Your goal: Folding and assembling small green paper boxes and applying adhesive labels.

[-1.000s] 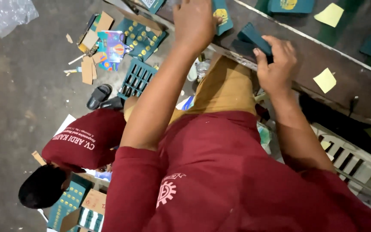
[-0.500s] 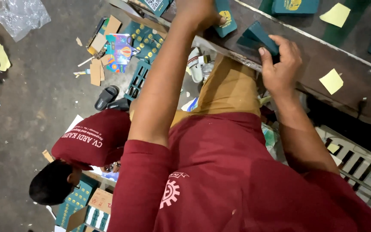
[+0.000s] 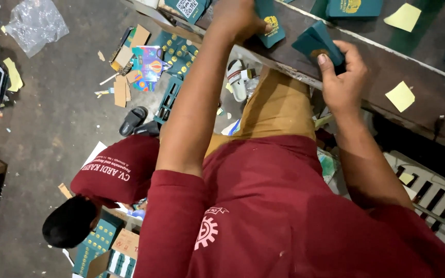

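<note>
My left hand (image 3: 237, 18) reaches out over the edge of the dark wooden bench (image 3: 382, 64) and grips a teal booklet with a gold emblem (image 3: 272, 21) by its left side. My right hand (image 3: 342, 77) is closed on a small stack of teal booklets (image 3: 316, 43) at the bench's near edge, thumb on top. Below the bench my tan trousers and red shirt fill the middle of the view.
Another teal booklet (image 3: 353, 6) and two yellow paper slips (image 3: 400, 96) lie on the bench. A crouching person in a red shirt (image 3: 117, 172) is low at the left. Cardboard scraps, teal printed sheets (image 3: 178, 51), sandals (image 3: 132, 119) and a plastic bag (image 3: 36, 23) litter the floor.
Both hands keep hold of their booklets. The right hand with its stack has shifted slightly along the bench edge, and the view has drifted.
</note>
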